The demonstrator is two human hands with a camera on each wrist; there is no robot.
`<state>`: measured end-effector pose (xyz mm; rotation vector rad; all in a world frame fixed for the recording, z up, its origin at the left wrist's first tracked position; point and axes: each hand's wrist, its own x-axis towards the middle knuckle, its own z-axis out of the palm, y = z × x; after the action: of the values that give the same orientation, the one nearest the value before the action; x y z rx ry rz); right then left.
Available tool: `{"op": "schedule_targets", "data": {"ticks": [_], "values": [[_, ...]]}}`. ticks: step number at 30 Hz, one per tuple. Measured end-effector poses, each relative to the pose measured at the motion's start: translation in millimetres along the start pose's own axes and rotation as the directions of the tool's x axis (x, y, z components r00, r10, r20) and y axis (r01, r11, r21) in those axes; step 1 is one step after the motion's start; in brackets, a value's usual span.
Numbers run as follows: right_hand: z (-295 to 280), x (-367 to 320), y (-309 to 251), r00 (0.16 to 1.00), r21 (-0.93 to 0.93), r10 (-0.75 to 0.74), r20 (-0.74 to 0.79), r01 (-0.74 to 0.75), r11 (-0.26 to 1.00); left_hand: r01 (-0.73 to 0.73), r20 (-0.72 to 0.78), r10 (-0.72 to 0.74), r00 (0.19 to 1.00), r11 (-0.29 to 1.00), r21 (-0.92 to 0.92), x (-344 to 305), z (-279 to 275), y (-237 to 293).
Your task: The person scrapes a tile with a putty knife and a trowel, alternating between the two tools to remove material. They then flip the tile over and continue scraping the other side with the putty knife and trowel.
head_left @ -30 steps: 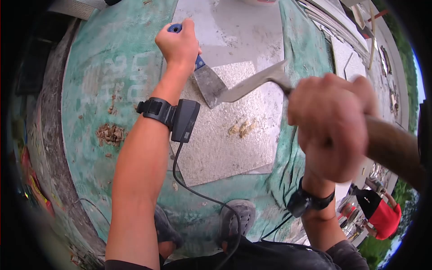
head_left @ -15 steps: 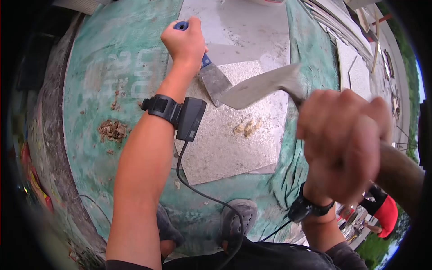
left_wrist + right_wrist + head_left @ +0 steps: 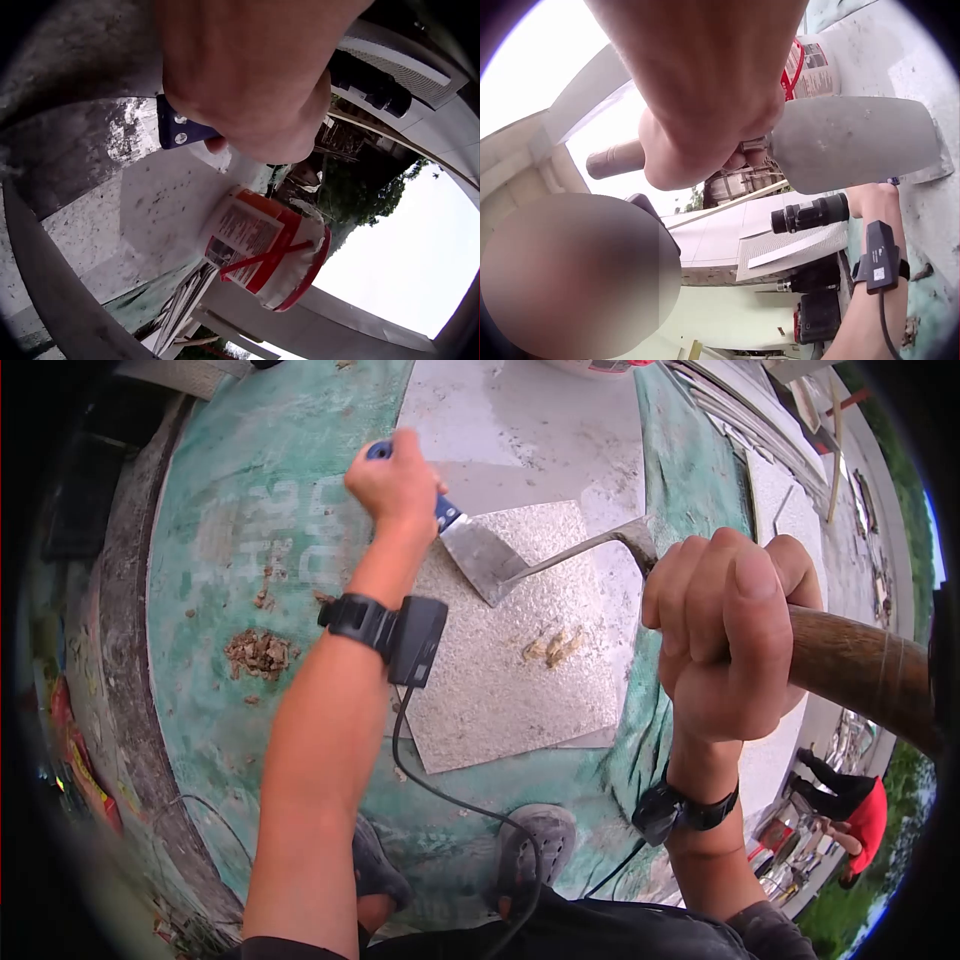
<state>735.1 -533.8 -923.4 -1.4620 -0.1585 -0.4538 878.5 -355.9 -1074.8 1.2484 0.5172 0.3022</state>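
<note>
My left hand [image 3: 393, 492] grips the blue handle of a putty knife [image 3: 484, 558], its wide metal blade slanting down over a rough speckled tile [image 3: 500, 705]. In my right hand [image 3: 735, 635] is a trowel [image 3: 855, 142], held by its wooden handle [image 3: 860, 655]. Seen from the head, the trowel blade stands nearly edge-on, and its tip meets the putty knife's blade. The right wrist view shows the trowel's broad, grey, rounded face. A small clump of tan scraps [image 3: 552, 648] lies on the tile.
Under the tile are a smooth grey slab [image 3: 480, 420] and a green mat [image 3: 225, 500]. Brown crumbs [image 3: 260, 653] are piled on the mat at left. A red-and-white bucket [image 3: 259, 244] stands beyond. A person in a red shirt [image 3: 868, 825] is at far right.
The trowel has turned from showing its face to nearly edge-on, its tip staying by the putty knife. My left hand has come slightly toward me, and the putty knife's blade looks brighter.
</note>
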Motion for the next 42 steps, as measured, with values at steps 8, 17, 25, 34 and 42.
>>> {"op": "schedule_targets", "data": {"ticks": [8,17,25,34,42], "values": [[-19,17,18,0.989,0.220,-0.070,-0.132,0.098,0.970,-0.347,0.293,0.209,0.933,0.738,0.579,7,-81,36],[-6,14,11,0.975,0.182,-0.045,-0.217,0.086,0.979,-0.927,0.885,-0.348,0.311,0.094,0.363,-40,-94,64],[-17,53,-20,0.986,0.226,0.035,-0.164,0.004,0.974,-0.862,0.879,-0.218,0.423,0.202,0.465,-51,-111,39],[-27,42,-31,0.990,0.194,-0.134,0.032,0.126,0.973,-0.841,0.810,-0.287,0.512,0.026,0.540,-53,-98,37],[-2,16,30,0.984,0.193,-0.140,-0.110,0.159,0.968,-0.850,0.826,-0.256,0.503,0.025,0.526,-54,-99,31]]}}
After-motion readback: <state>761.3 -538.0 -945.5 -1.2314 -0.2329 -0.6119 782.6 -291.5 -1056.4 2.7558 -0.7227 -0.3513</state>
